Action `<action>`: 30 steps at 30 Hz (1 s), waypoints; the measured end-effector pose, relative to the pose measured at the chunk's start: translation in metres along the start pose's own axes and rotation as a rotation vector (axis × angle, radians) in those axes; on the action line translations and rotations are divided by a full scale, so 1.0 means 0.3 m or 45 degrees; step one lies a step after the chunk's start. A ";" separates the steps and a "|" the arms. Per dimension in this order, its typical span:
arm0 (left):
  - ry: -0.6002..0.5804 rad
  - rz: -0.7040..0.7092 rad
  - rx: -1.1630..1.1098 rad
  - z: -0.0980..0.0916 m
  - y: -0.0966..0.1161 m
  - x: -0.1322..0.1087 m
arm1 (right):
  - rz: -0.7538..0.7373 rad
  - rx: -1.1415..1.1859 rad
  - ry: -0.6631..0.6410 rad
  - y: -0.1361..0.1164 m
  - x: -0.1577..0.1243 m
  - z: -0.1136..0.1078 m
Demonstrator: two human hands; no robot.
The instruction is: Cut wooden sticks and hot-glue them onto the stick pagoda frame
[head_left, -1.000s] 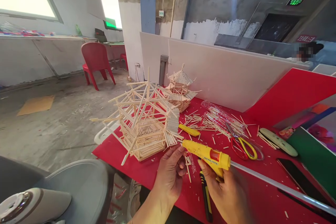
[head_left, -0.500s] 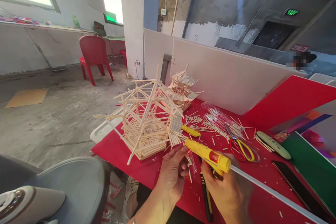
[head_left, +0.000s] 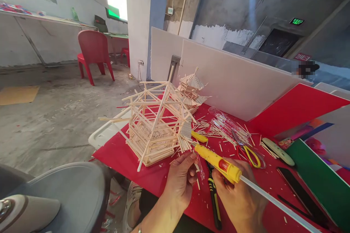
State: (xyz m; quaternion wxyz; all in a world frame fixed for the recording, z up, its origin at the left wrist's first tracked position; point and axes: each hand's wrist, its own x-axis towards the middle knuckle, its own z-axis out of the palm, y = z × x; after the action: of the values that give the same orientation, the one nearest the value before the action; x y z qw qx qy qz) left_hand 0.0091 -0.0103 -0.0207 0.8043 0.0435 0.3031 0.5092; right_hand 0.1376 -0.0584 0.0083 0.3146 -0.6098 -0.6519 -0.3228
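My right hand (head_left: pixel 239 193) is wrapped round the handle of a yellow hot glue gun (head_left: pixel 212 158). A long translucent glue stick (head_left: pixel 273 198) runs out of its back end. The gun's nozzle points left, close above the fingertips of my left hand (head_left: pixel 179 176). Those fingertips are pinched together; whatever is between them is too small or hidden to make out. Just beyond stands an open frame model (head_left: pixel 153 134) built of thin wooden sticks, with a slatted roof panel (head_left: pixel 186 129) on its right side.
Behind the frame sits a smaller stick pavilion (head_left: pixel 191 83). Loose sticks (head_left: pixel 226 125), scissors (head_left: pixel 250 154), a yellow cutter (head_left: pixel 199 137), pliers (head_left: pixel 214 202) and a dark phone (head_left: pixel 298 189) lie on the red tabletop (head_left: pixel 158 173). A grey stool (head_left: pixel 79 189) with a flask (head_left: pixel 32 207) is at left.
The view has shifted slightly, so the room and table items sit a little differently. Both hands and the glue gun keep almost the same pose.
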 end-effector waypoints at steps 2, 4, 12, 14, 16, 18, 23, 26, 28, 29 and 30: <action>0.006 -0.006 -0.002 -0.001 0.000 0.001 | -0.011 -0.007 -0.005 0.000 0.000 -0.001; 0.008 -0.010 -0.007 -0.003 0.000 0.003 | -0.027 0.001 0.007 0.000 0.000 -0.001; -0.001 -0.018 -0.034 -0.012 -0.001 0.006 | -0.052 0.011 0.014 -0.004 0.005 -0.008; 0.004 -0.021 -0.038 -0.014 -0.001 0.005 | -0.054 0.015 0.011 -0.004 0.004 -0.008; 0.004 -0.023 -0.039 -0.015 0.000 0.004 | -0.050 0.018 0.008 -0.003 0.002 -0.008; 0.001 -0.026 -0.038 -0.016 0.002 0.002 | -0.042 0.006 0.010 -0.003 0.001 -0.009; 0.013 -0.029 -0.038 -0.018 0.004 0.001 | -0.053 0.011 0.012 -0.003 0.002 -0.012; 0.014 -0.034 -0.039 -0.018 0.003 0.001 | -0.057 0.015 0.017 -0.002 0.002 -0.013; 0.012 -0.032 -0.042 -0.018 0.004 0.001 | -0.060 0.009 0.019 -0.001 0.001 -0.014; 0.011 -0.030 -0.043 -0.018 0.004 0.001 | -0.061 0.004 0.018 -0.001 0.001 -0.014; 0.008 -0.030 -0.044 -0.018 0.004 0.001 | -0.061 0.000 0.015 0.000 0.000 -0.014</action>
State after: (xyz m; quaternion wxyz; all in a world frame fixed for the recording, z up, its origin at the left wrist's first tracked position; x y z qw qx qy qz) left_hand 0.0053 -0.0108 -0.0249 0.8100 0.0244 0.2974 0.5049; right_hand 0.1376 -0.0618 0.0109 0.3104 -0.5922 -0.6645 -0.3338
